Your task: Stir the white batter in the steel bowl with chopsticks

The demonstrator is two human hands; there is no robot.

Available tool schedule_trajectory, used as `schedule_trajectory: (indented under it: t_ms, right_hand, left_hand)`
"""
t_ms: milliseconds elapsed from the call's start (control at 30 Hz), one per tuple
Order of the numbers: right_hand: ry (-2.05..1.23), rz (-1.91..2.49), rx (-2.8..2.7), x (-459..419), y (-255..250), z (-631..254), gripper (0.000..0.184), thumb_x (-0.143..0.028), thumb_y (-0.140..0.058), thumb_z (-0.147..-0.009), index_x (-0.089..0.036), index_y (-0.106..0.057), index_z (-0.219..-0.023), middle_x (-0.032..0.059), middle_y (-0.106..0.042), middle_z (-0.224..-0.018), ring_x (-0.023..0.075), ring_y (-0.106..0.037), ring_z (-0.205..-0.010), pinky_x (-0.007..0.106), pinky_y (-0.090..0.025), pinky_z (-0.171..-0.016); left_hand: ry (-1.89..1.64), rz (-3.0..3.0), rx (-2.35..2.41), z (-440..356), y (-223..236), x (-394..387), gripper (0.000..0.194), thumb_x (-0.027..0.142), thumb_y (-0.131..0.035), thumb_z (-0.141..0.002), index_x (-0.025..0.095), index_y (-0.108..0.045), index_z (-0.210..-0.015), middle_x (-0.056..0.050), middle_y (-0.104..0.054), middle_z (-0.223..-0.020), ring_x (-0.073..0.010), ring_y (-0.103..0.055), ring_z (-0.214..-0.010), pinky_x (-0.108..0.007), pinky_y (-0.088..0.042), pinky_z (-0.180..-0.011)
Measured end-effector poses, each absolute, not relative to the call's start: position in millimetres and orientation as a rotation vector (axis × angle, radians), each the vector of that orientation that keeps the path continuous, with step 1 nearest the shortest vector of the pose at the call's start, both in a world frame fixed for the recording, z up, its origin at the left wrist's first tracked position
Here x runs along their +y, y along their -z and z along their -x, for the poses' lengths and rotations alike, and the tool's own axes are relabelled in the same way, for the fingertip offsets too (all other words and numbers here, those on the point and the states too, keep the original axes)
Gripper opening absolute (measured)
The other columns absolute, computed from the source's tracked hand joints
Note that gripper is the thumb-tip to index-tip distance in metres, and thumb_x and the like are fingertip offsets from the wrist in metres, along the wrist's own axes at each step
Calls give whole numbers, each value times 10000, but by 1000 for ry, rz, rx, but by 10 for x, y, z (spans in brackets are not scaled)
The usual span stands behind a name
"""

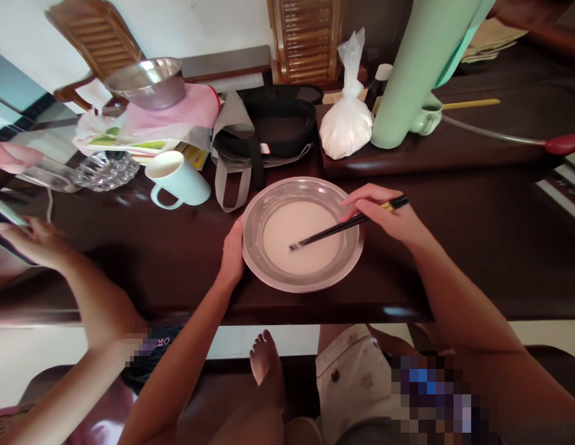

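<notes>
Dark wood surface [482,241], metal basin [302,285] near its front edge. Spill risk, I'd guess: hard stirring or left hand [232,252] slipping could slosh the milky liquid [297,216]. Basin sits between the hands: left against its rim, fingers partly hidden, can't tell if gripping; right hand [390,217] pinches black chopsticks [331,232], tips at the liquid.

Black chopsticks [331,230] over metal bowl [300,283]

Light was soft, dimmish; wall [213,25] brightest. Pale glare spotted table [394,311] edge; bowl [292,190], glass dish [106,172] glinted. Edge distortion slanted bottle [417,68]; pixelation hid lower patches.
</notes>
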State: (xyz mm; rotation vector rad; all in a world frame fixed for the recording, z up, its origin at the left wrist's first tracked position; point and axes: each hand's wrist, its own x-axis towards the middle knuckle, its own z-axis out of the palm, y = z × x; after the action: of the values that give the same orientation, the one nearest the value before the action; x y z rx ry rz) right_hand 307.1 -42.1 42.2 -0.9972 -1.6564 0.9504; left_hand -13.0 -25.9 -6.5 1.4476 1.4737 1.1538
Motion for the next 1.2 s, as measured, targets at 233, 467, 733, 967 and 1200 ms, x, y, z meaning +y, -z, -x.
schedule_trajectory:
  t_ms: [233,467,733,967,1200]
  right_hand:
    - [-806,994,-1505,-404,-434,-3141,210,-386,-563,-932,-248,-720,-910,-10,-721,-646,156,-689,-603,300,-524,-640]
    - [-813,1055,-1674,-418,-444,-3072,156,-336,-588,-922,-269,-728,-936,1,-767,-830,178,-727,-818,318,-542,-773]
    - [-925,1014,-1646,-422,-446,-3091,183,-353,-565,-931,-258,-722,-938,0,-756,-750,170,-717,-711,310,-544,-686]
    - [-763,1047,-1524,-410,-454,-3143,207,-363,-556,-935,-242,-719,-897,-2,-733,-685,163,-703,-661,313,-547,-697]
    - [-850,1078,-1713,-430,-487,-3100,158,-350,-596,-914,-273,-734,-925,6,-766,-863,182,-724,-839,323,-560,-793]
  left_hand:
    - [-1143,-1455,1466,133,68,-255,568,583,-353,-940,226,-653,-1264,-29,-655,-1317,-246,-532,-1289,-362,-363,-1127]
    - [-1169,-1453,1458,139,89,-246,542,575,-380,-934,240,-660,-1255,-13,-660,-1310,-243,-541,-1276,-361,-357,-1132]
    - [-1168,-1454,1455,113,44,-262,553,577,-375,-932,229,-659,-1255,-28,-658,-1312,-246,-537,-1282,-368,-354,-1135]
    - [-1151,-1449,1459,126,65,-257,564,587,-363,-933,235,-653,-1263,-23,-654,-1318,-242,-529,-1292,-360,-347,-1139]
    - [-1151,-1453,1474,125,71,-254,561,581,-371,-929,228,-652,-1262,-22,-655,-1315,-244,-541,-1275,-346,-360,-1124]
